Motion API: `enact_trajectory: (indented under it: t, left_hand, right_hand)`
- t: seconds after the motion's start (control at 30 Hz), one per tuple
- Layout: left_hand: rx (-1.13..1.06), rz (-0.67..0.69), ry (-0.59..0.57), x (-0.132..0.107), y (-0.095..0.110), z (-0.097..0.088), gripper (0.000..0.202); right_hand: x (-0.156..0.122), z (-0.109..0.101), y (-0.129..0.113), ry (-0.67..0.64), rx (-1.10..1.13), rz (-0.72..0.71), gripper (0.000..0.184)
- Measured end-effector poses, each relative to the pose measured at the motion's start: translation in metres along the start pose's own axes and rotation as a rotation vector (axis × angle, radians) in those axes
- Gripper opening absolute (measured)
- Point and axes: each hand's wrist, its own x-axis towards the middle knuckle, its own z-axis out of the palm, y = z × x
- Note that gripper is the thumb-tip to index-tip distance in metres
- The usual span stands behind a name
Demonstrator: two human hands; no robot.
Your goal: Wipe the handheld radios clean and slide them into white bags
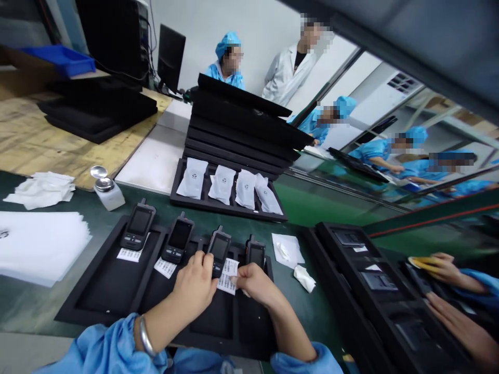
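Observation:
My left hand (195, 283) is closed around the lower part of a black handheld radio (219, 246), its fingers curled over the edge. Pinched in my right hand (255, 283) is the edge of a white sheet of printed labels (228, 275), right beside that radio. Both hands are over a black foam tray (107, 291) with long compartments. Two more radios, one at the far left (139, 224) and one second from left (178, 238), rest at its back edge with label sheets under them. A further radio (255, 252) is partly hidden behind my right hand.
Behind stands a foam tray (230, 209) with several white pouches, before stacked black trays (241, 124). A dispenser bottle (109, 195), crumpled wipes (42, 188) and white sheets (42, 244) lie left. At right, a co-worker's hands (448, 270) work by other trays (339, 270).

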Motion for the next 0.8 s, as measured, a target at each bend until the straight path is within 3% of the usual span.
enact_trajectory:
  t: [0.13,0.33,0.5,0.67,0.8]
  left_hand:
    - [0.17,-0.017,-0.035,0.004,0.011,0.001,0.056]
    - [0.232,-0.013,0.01,0.002,0.013,-0.002,0.067]
    - [0.261,-0.004,0.083,0.0,0.005,0.003,0.053]
    - [0.327,0.082,0.133,0.007,-0.009,0.014,0.044]
    - [0.353,0.101,0.15,0.006,-0.014,0.015,0.044]
  right_hand:
    - [0.0,0.009,0.004,0.034,-0.066,-0.066,0.03]
    - [0.0,0.018,-0.005,0.09,-0.165,-0.16,0.038]
    - [-0.004,0.015,-0.011,0.172,-0.27,-0.104,0.031]
    - [-0.003,0.015,-0.021,0.36,-0.421,0.037,0.034]
    - [-0.015,0.028,-0.022,0.457,-0.467,-0.016,0.039]
